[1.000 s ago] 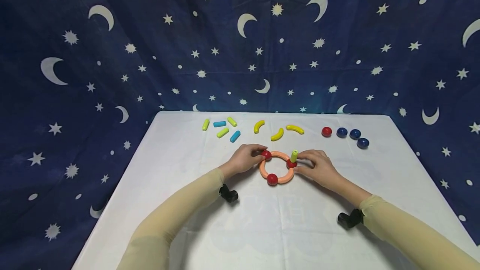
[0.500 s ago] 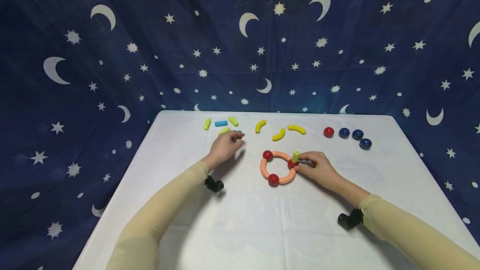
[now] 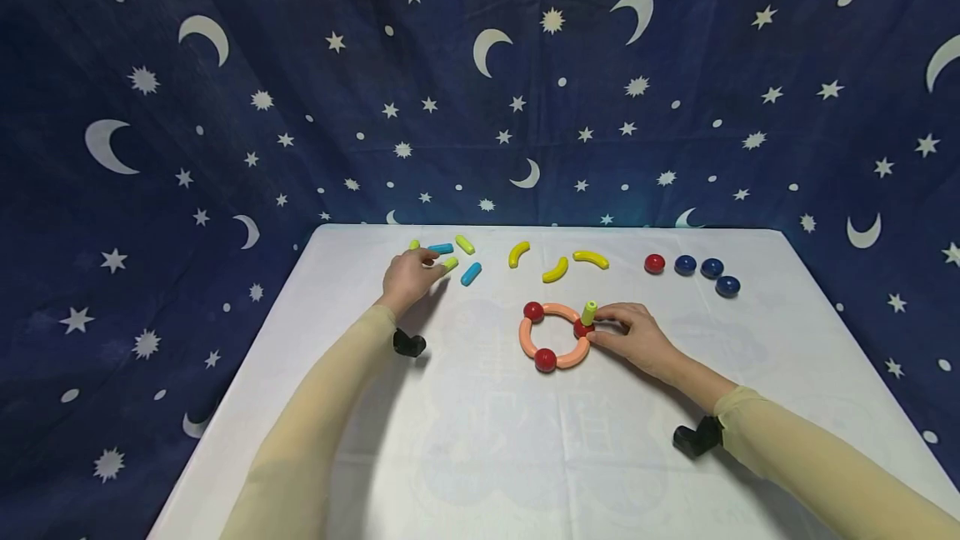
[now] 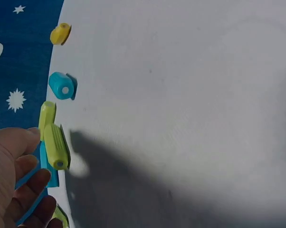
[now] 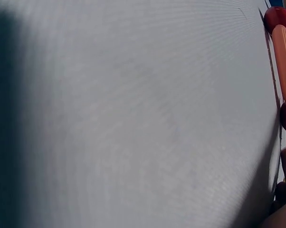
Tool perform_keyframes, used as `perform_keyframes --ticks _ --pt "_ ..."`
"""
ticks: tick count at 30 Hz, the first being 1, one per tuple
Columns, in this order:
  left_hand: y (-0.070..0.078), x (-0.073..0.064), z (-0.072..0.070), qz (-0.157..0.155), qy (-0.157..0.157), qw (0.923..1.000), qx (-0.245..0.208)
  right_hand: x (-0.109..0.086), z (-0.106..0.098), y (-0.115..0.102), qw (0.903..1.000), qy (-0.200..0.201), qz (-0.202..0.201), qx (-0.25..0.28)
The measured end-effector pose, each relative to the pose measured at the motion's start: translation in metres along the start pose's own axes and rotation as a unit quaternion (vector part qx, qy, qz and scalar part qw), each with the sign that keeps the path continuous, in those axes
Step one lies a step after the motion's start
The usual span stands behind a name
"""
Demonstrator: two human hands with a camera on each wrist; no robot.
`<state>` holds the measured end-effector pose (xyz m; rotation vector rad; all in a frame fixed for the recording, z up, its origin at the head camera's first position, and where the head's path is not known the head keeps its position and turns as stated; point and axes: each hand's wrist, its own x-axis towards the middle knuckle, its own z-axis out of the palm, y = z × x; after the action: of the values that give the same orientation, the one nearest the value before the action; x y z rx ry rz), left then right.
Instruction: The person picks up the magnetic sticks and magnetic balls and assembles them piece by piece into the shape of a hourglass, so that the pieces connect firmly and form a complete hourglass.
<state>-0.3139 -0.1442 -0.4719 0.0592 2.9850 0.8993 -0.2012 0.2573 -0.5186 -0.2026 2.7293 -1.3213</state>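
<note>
On the table, a ring of curved orange rods (image 3: 527, 338) joins three red balls. A short light-green rod (image 3: 589, 312) stands upright on the ring's right-hand red ball (image 3: 582, 330). My right hand (image 3: 637, 340) pinches that ball from the right, thumb in front and index finger behind. At the back left, my left hand (image 3: 409, 278) is over the loose rods with fingers loosely bent. Its fingertips are right at a light-green rod (image 3: 451, 263). In the left wrist view, this ribbed green rod (image 4: 57, 147) lies just beyond the thumb, overlapping a blue rod (image 4: 52, 176).
More straight rods lie around the left hand, including a blue rod (image 3: 471, 274) and a green rod (image 3: 465, 244). Three yellow curved rods (image 3: 555, 270) lie at the back middle. A loose red ball (image 3: 654, 263) and several dark blue balls (image 3: 727, 287) are at the back right.
My left hand has let go of the ring's left-hand red ball and moved left and back to the straight rods. The right hand stays at its ball.
</note>
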Motion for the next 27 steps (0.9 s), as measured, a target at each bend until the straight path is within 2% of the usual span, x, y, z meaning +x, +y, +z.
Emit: perform_keyframes --ticks 5,9,19,24,27 --pt "0.007 0.004 0.007 0.009 -0.001 0.9996 0.028 -0.001 0.000 0.001 1.0000 0.002 0.002 0.005" --pt "0.009 0.007 0.012 0.002 -0.004 0.9990 0.046 -0.002 0.001 0.003 1.0000 0.004 0.000 0.007" --pt "0.003 0.008 0.014 -0.007 -0.013 0.9968 0.078 0.000 0.003 0.005 0.9998 0.013 -0.012 -0.004" --pt "0.000 0.006 0.012 0.001 -0.016 0.9971 0.074 0.000 0.002 0.005 0.9998 0.012 -0.014 -0.003" --pt "0.000 0.003 0.010 0.015 -0.012 0.9990 0.040 0.000 0.002 0.006 0.9998 0.014 -0.015 -0.003"
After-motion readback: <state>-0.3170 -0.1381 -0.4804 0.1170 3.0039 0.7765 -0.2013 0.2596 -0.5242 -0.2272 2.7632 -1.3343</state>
